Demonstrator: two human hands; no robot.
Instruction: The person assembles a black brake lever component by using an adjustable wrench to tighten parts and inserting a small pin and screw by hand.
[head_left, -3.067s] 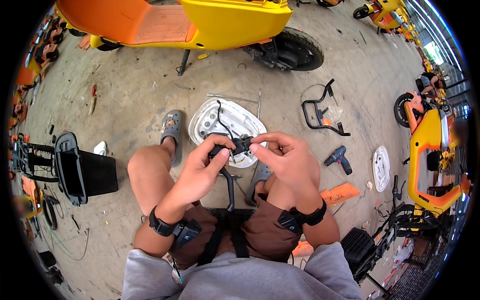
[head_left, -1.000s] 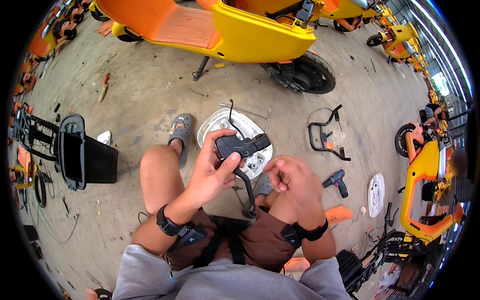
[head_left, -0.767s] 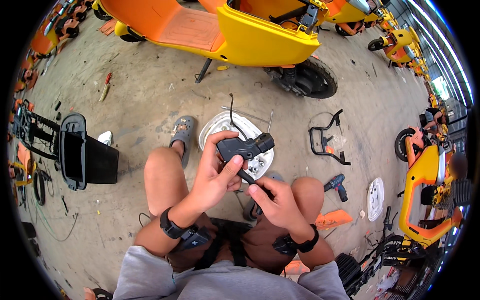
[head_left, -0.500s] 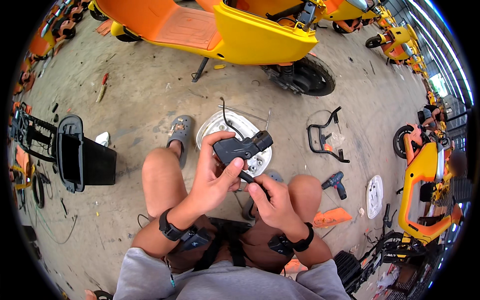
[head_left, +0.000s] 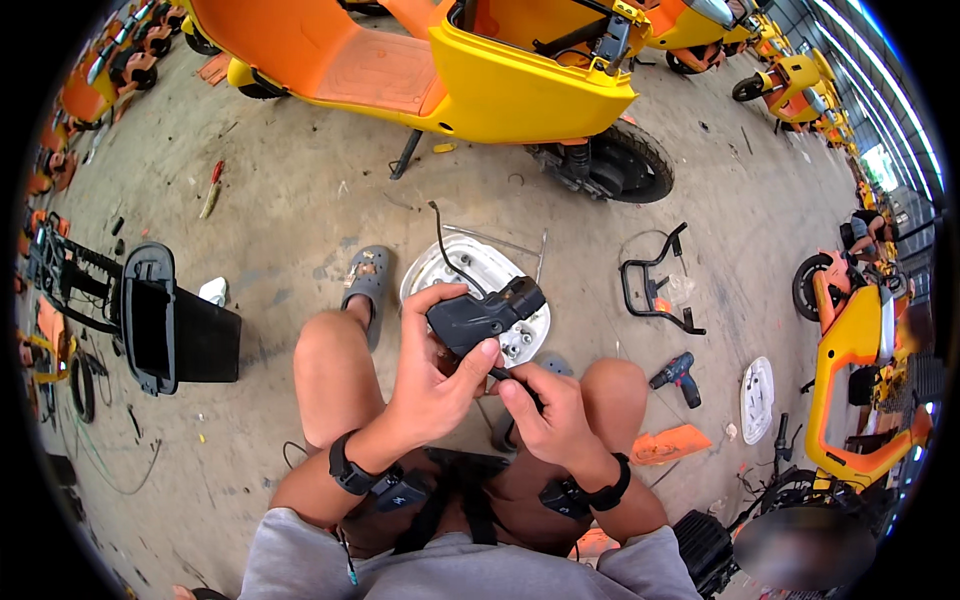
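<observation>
Above my lap is a black plastic part that looks like a brake lever housing, with a clamp-like end at its right and a thin black cable rising from its top. My left hand is closed around its lower left side, thumb pressing from below. My right hand pinches a short black stem-like piece at the housing's lower edge, between thumb and index finger. Whether that piece is joined to the housing is hidden by the fingers. Behind them a white plastic shell lies on the floor, with metal hardware in it.
A yellow-orange scooter stands ahead. At left are a black box and a red-handled tool. To the right lie a black tube frame, a power drill, a white panel and an orange piece.
The whole scene has shifted slightly right and down. Both hands keep hold, with the right fingertips set a little differently on the stem. A blurred dark shape has appeared at the lower right.
</observation>
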